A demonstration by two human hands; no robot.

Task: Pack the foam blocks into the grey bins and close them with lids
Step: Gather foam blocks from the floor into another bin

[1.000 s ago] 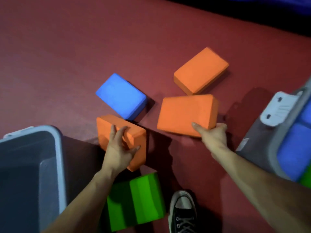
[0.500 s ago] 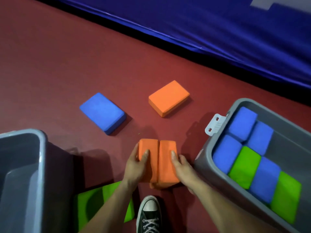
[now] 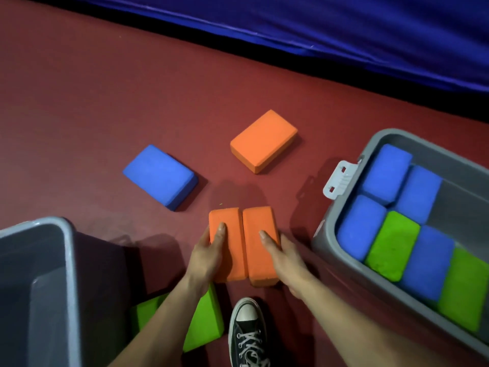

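Observation:
Two orange foam blocks stand on edge, pressed side by side, low in the middle of the view. My left hand [image 3: 209, 256] grips the left orange block [image 3: 231, 250] and my right hand [image 3: 284, 256] grips the right orange block [image 3: 260, 239], squeezing them together. A third orange block [image 3: 263, 140] and a blue block [image 3: 160, 176] lie flat on the red floor beyond. A green block [image 3: 203, 317] lies under my left forearm. The grey bin on the right [image 3: 324, 242] holds several blue and green blocks. The grey bin on the left [image 3: 67, 263] shows no blocks inside.
My black sneaker [image 3: 247, 333] stands just below the held blocks. A white latch [image 3: 340, 178] sticks out from the right bin's rim. A blue mat [image 3: 317, 30] borders the red floor at the back.
A second ago each hand was on a separate orange block lying flat. Since then I brought the two together on edge; over the last half second they barely moved.

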